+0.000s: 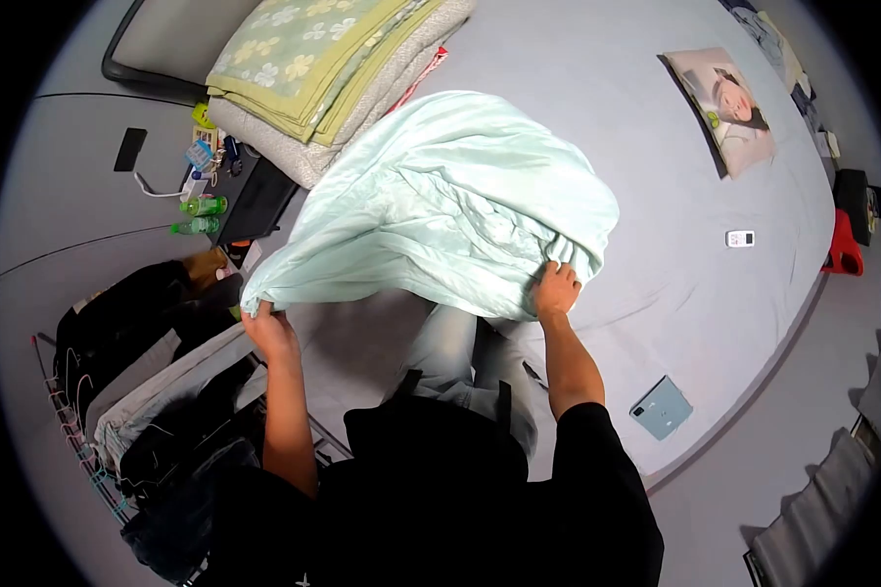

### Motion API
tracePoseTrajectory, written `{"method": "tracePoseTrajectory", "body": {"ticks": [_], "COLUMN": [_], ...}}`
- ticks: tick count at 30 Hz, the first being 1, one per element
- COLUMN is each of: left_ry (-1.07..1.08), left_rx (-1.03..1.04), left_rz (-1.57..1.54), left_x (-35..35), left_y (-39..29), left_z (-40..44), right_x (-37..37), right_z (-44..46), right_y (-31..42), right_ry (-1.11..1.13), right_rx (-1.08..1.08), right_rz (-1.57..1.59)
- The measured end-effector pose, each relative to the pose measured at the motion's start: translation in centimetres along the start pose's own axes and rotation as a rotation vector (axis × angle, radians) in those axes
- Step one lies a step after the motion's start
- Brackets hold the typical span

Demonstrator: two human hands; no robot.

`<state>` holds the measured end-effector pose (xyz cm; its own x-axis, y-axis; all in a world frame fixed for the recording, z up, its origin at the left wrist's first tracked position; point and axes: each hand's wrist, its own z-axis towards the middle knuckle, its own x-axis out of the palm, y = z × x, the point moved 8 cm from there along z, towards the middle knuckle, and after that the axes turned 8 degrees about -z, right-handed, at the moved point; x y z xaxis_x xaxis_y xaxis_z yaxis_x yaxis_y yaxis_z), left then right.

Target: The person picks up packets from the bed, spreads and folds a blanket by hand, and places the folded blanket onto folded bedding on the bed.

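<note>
A pale mint-green blanket [460, 196] billows in a bunched, wrinkled heap in front of me, above the grey bed sheet [597, 68]. At its left corner, my left hand [270, 331] is closed around the gathered edge. My right hand [558, 288] grips the near right part, where folds bunch up around the fingers. Between the two hands the near edge hangs in a loose curve over my legs. Part of the blanket's underside is hidden.
Folded green floral bedding [308, 64] is stacked at the far left. A printed pillow [722, 108], a white remote [740, 239] and a tablet [662, 408] lie on the bed to the right. A clothes rack [88, 450] stands at my left, near bottles [204, 206] on a dark bedside table.
</note>
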<state>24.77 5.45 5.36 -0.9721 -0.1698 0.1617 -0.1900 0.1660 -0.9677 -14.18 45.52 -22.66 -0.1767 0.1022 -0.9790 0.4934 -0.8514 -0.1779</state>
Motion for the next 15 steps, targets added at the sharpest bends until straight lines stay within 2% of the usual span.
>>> {"method": "tracePoseTrajectory", "body": {"ticks": [3, 4, 6, 8, 9, 11, 13, 15], "left_ry": [0.003, -0.011, -0.016, 0.009, 0.032, 0.072, 0.140, 0.155], "left_rx": [-0.016, -0.018, -0.007, 0.006, -0.005, -0.033, -0.003, 0.005], "left_rz": [-0.010, 0.000, -0.005, -0.020, -0.030, -0.062, -0.098, -0.127], "left_x": [0.6, 0.6, 1.1, 1.1, 1.7, 3.0, 5.2, 8.3], "left_y": [-0.1, -0.3, -0.4, 0.2, 0.4, 0.8, 1.3, 1.4], "left_z": [-0.3, -0.4, 0.1, 0.8, 0.8, 0.2, 0.3, 0.4], "right_x": [1.0, -1.9, -1.0, 0.0, -0.6, 1.3, -0.9, -4.0], "right_z": [-0.1, 1.0, 1.7, 1.9, 2.4, 2.4, 4.6, 6.5], "right_y": [-1.2, -1.7, -3.6, -5.0, -6.2, -9.7, -12.5, -14.4], "right_ry": [0.139, 0.124, 0.149, 0.188, 0.051, 0.259, 0.012, -0.108], "right_rx": [0.083, 0.059, 0.175, 0.242, 0.373, 0.805, 0.600, 0.382], "right_rz": [0.034, 0.115, 0.625, 0.803, 1.049, 1.407, 1.296, 1.185]}}
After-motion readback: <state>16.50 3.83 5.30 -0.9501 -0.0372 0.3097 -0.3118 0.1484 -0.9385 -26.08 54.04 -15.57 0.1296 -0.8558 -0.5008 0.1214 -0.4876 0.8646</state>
